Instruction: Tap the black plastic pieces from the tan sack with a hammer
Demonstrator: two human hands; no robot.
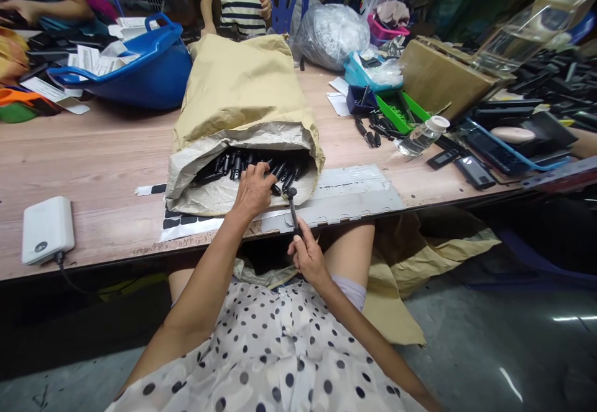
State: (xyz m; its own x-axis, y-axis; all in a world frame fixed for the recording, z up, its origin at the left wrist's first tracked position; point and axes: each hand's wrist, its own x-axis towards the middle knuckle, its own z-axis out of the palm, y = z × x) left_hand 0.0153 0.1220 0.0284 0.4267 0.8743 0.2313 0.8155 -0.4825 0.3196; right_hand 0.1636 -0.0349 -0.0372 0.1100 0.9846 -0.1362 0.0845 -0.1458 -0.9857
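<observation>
A large tan paper sack (242, 82) lies on the table with its pale-lined mouth facing me. Inside the opening are many small black tube-like pieces (237, 164). My left hand (254, 189) reaches into the mouth, its fingers bent and apart over the pieces, touching them; some fingertips are hidden among them. Just outside the sack's lower edge, my right hand (308, 255) is closed around the handle of a slim black tool with a round head (292, 203). The head points up toward the sack, close to the nearest black pieces.
A flattened grey cardboard sheet (345, 197) lies under the sack. At left are a white power bank (48, 230) with a cable and a blue basin (140, 76). To the right stand a green tray (402, 113), a bottle (423, 136) and a cardboard box (443, 79). Two people are across the table.
</observation>
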